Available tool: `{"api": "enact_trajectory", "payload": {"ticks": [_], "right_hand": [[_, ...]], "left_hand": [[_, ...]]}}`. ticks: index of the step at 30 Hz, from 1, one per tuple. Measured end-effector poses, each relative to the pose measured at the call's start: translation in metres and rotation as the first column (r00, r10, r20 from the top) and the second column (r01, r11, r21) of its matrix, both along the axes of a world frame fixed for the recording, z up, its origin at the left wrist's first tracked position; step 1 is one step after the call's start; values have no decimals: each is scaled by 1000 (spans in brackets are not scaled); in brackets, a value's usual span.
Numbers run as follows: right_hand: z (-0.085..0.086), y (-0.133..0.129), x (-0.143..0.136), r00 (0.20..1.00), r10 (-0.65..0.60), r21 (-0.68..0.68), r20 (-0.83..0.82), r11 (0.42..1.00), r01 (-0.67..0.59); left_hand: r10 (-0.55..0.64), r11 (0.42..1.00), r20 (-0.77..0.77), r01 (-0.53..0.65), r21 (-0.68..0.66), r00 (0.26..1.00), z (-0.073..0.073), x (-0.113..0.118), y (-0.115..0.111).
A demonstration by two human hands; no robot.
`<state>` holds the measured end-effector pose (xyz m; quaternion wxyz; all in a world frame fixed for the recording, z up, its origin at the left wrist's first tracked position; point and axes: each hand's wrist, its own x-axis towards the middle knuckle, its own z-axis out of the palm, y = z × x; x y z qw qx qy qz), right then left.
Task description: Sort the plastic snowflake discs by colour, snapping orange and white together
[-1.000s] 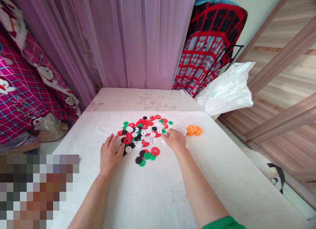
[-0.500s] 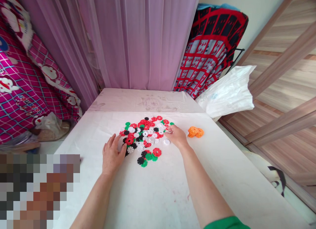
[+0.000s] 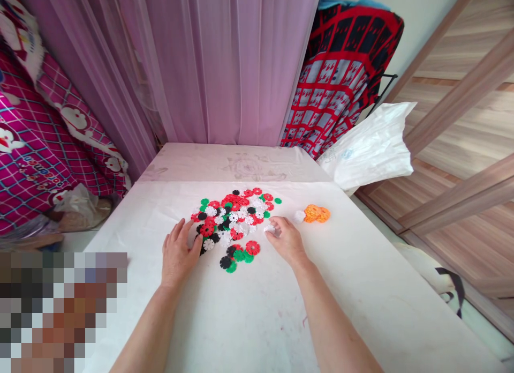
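Observation:
A mixed pile of red, white, black and green notched plastic snowflake discs (image 3: pixel 235 215) lies on the white-covered table (image 3: pixel 241 319). At its left edge rests my left hand (image 3: pixel 179 250), fingers apart and thumb tip beside the black and white discs. To the right of the pile, my right hand (image 3: pixel 287 241) has its thumb and fingers closed about a white snowflake disc (image 3: pixel 269 229). Farther right sits a small heap of orange snowflake discs (image 3: pixel 317 213), with another white disc (image 3: pixel 299 216) against its left side. A few green, black and red discs (image 3: pixel 239 255) lie just in front of the pile.
A white plastic bag (image 3: pixel 369 148) stands off the table's far right corner. Behind the table hangs a purple curtain (image 3: pixel 228 67). A red and black patterned cloth (image 3: pixel 337 78) drapes at the back right, and wooden doors (image 3: pixel 461 148) line the right side.
My right hand has moved slightly down to the single white disc. A white disc now lies beside the orange heap. My left hand stays nearly in place.

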<state>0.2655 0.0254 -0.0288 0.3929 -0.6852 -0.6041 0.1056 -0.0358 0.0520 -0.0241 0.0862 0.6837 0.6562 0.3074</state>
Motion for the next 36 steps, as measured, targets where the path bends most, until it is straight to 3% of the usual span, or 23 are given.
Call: {"api": "enact_trajectory", "payload": {"ticks": [7,14,19,24,28,32,36], "right_hand": [[4,-5,0,1000,-8,2,16,1000,8],[5,-30,-1,980,-51,-161,192,983,83],[10,-28,-7,965,-52,-214,256,971,109],[7,-28,-3,962,-50,-181,268,978,101],[7,-27,-10,967,-29,-92,253,994,54],[18,-14,-39,956,92,27,278,994,-104],[29,2,-65,917,221,-69,333,975,-210]], "left_hand": [[-3,1000,3,4,-3,1000,1,0,1],[-3,1000,-1,3,-21,1000,2,0,0],[-3,1000,2,3,-16,1000,3,0,0],[1,1000,13,-1,-13,1000,1,-1,0],[-6,1000,12,6,-1,1000,0,-1,1],[-8,1000,15,8,6,1000,0,-1,0],[-5,1000,12,5,-1,1000,1,0,0]]}}
